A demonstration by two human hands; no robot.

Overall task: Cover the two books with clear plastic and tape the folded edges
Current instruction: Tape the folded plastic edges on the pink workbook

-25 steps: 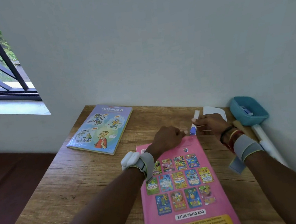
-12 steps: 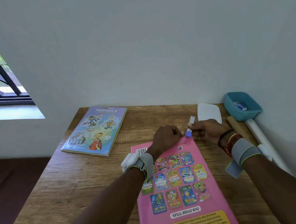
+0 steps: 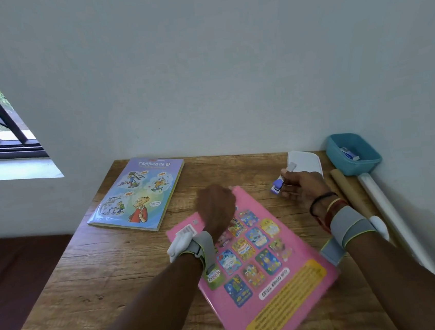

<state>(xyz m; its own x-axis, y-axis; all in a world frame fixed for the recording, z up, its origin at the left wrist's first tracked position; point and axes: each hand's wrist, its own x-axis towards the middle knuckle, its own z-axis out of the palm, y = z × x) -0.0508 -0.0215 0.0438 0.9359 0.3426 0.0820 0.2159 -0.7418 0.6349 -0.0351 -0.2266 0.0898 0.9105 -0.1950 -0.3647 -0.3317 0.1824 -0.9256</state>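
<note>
Pink book (image 3: 261,262): is lying back cover up on the wooden table (image 3: 88,272), turned askew, with its near end reaching the bottom of the view; its outline is blurring.
Left hand (image 3: 215,208): is resting on the pink book's far corner, knuckles up and fingers curled downward; the blur is hiding whether they are gripping the edge or only pressing on it.
Right hand (image 3: 302,188): is hovering just beyond the pink book's far right edge, clear of the cover, with fingers and thumb pinching a small tape dispenser (image 3: 277,186).
Tape dispenser: is pointing towards the pink book's far corner without touching it; a short strip of tape (image 3: 291,167) is standing up from it.
Blue comic book (image 3: 136,195): is lying flat, front cover up, to the far left of the pink book and apart from it.
White sheet (image 3: 307,163): is lying beyond the pink book, behind the right hand.
Teal tray (image 3: 352,153): is sitting to the far right of the pink book, holding a small white-and-blue item.
Brown roll (image 3: 348,191) and white roll (image 3: 384,201): are lying side by side to the right of the pink book.
</note>
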